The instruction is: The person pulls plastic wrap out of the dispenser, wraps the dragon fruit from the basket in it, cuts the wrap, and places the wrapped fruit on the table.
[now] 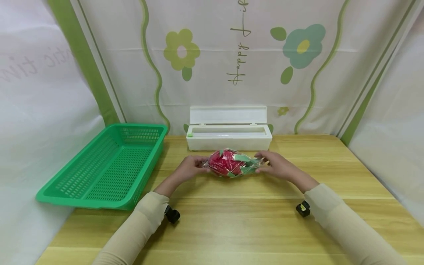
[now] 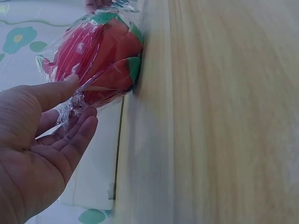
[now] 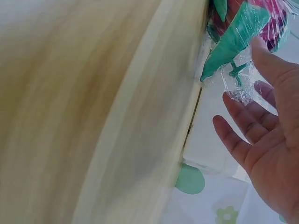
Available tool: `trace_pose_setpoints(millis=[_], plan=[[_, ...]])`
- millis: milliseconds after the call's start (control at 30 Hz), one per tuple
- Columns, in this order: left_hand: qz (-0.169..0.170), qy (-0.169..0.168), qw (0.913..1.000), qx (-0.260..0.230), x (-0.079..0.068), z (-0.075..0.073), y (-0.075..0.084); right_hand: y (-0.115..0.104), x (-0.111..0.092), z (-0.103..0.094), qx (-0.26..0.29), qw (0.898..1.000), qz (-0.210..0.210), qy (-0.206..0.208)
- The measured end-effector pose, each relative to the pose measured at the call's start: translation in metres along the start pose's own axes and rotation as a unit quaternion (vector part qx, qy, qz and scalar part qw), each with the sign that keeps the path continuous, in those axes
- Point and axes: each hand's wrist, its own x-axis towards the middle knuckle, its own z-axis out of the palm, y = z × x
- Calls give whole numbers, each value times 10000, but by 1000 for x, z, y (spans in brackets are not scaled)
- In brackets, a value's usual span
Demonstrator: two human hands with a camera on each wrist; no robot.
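Note:
A toy dragon fruit (image 1: 226, 163), red with green leaf tips, lies on the table in clear plastic wrap. The wrap is bunched at both ends. My left hand (image 1: 190, 168) holds the left end, its thumb at the fruit's side and its fingers curled about the gathered wrap (image 2: 70, 109). At the other end, my right hand (image 1: 276, 165) holds the leafy side loosely between thumb and fingertips, with the crumpled wrap (image 3: 240, 94) between them. Behind the fruit stands a white wrap dispenser box (image 1: 228, 144), its lid raised.
A green plastic basket (image 1: 132, 195) with slotted walls stands at the left of the wooden table (image 1: 238, 228). A patterned curtain (image 1: 215, 81) hangs behind the table, with more white cloth at both sides. A small green piece sits at the box's left end.

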Motion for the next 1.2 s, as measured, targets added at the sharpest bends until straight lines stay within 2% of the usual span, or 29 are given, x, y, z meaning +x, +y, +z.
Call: trace_pose_setpoints(millis=[133,233,433,667,933,1067,1200], plan=[[121,50,9999,-54,0,1,-1,2,-2,0,-180,9996,-213,8],[280,113,9995,82,2,2,-4,2,-2,2,-361,9983,-448,84],[810,236,9930,830,4,4,-5,3,-2,5,-696,9956,-593,221],[1034,222,9860,1289,3,4,-1,7,-4,6,-1355,9854,-925,462],[1190,32,9819,1476,4,2,0,8,-3,4,-1403,9839,-991,501],[1082,-107,9843,1388,5,1,0,6,-2,3,-1392,9849,-881,526],[937,-124,9862,1361,5,1,0,5,-2,1,-1402,9833,-964,651]])
